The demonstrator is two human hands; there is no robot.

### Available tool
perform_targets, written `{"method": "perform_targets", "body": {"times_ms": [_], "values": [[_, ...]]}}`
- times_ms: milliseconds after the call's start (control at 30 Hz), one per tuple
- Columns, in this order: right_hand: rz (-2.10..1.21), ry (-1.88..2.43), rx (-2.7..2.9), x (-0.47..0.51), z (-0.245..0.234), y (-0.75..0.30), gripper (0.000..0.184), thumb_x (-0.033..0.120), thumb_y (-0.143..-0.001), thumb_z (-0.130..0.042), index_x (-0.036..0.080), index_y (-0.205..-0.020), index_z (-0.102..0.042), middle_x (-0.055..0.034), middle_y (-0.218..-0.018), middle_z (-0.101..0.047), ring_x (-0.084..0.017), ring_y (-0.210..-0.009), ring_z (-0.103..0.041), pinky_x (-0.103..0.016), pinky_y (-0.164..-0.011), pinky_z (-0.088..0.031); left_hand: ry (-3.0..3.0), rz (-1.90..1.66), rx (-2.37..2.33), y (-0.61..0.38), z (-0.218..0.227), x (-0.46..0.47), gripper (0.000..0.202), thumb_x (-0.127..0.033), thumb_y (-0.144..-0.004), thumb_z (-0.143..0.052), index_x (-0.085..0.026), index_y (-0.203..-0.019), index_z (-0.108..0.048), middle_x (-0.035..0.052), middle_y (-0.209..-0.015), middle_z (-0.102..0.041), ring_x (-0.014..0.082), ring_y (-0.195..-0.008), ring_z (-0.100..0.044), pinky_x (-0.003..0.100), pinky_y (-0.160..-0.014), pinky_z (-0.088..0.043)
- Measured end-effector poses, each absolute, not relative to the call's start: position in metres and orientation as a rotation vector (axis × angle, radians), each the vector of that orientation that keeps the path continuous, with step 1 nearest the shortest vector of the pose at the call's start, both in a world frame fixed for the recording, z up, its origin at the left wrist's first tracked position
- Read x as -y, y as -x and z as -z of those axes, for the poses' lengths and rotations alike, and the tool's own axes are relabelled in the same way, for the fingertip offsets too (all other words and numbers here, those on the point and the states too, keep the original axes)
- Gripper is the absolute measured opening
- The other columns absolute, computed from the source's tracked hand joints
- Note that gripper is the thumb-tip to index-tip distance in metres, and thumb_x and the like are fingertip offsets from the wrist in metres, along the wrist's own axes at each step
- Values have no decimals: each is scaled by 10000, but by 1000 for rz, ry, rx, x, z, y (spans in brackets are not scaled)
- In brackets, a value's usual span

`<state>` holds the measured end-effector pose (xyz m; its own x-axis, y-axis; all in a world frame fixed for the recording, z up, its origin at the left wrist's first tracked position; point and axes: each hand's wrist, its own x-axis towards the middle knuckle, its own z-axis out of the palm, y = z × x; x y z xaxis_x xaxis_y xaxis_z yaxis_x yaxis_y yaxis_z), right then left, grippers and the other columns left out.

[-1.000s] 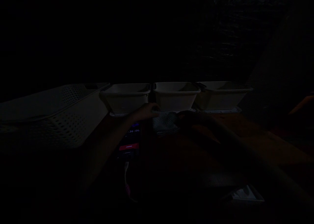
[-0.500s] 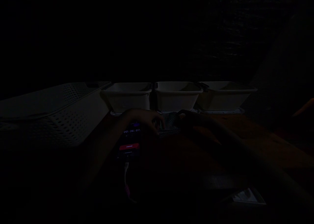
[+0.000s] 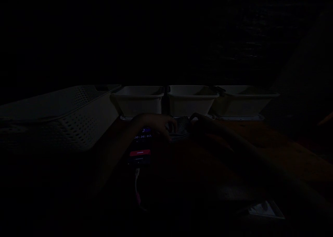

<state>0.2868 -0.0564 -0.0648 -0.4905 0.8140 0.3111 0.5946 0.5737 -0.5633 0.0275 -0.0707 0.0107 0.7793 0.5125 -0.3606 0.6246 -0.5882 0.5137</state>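
Observation:
Very dim light hides most detail. A small grey-green patterned piece, cloth-like (image 3: 183, 126), lies on the wooden table in front of the middle bin. My left hand (image 3: 160, 123) comes over the phone from the left, its fingers curled and closed on the near left edge of the patterned cloth. From the right, my right hand (image 3: 201, 122) has its fingers bent at the cloth's right edge, and they look closed on it. Their exact grip is lost in shadow.
Three light bins, left (image 3: 140, 103), middle (image 3: 191, 103) and right (image 3: 244, 103), stand behind the hands. A perforated basket (image 3: 104, 110) is at left. A lit phone (image 3: 140, 152) with a cable (image 3: 136, 185) lies nearer. A flat packet (image 3: 265, 209) is front right.
The view has shifted slightly, so most things sit a little further right. Both hands stay at the patterned cloth, with the left fingers moved only slightly.

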Motion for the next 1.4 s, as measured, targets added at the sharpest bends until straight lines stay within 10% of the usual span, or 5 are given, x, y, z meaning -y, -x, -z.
{"method": "perform_targets", "body": {"times_ms": [367,800,1400], "values": [[-1,903,2301,71,44,-271,249,287,-673,-628,123,-857,-597,-82,-905,-580,-126,-796,-504,-230,-680,-392,-2569,174,-652,-29,1,58,402,-259,-648,-669,-195,-1026,-549,11,-1012,-555,122,-828,-504,210,-683,-382],[-170,1001,2488,95,48,-243,417,493,-684,-602,112,-853,-618,-60,-820,-573,-117,-722,-481,-220,-658,-346,-2604,-116,-754,-27,0,55,328,-333,-706,-629,-174,-978,-540,14,-925,-559,125,-793,-494,221,-673,-352],[-184,961,2698,99,36,-251,313,282,-729,-560,135,-999,-621,-87,-935,-622,-134,-763,-566,-231,-690,-408,-2513,12,-682,-22,0,49,239,-283,-701,-623,-158,-891,-551,-8,-788,-547,108,-724,-503,203,-618,-370]]}}
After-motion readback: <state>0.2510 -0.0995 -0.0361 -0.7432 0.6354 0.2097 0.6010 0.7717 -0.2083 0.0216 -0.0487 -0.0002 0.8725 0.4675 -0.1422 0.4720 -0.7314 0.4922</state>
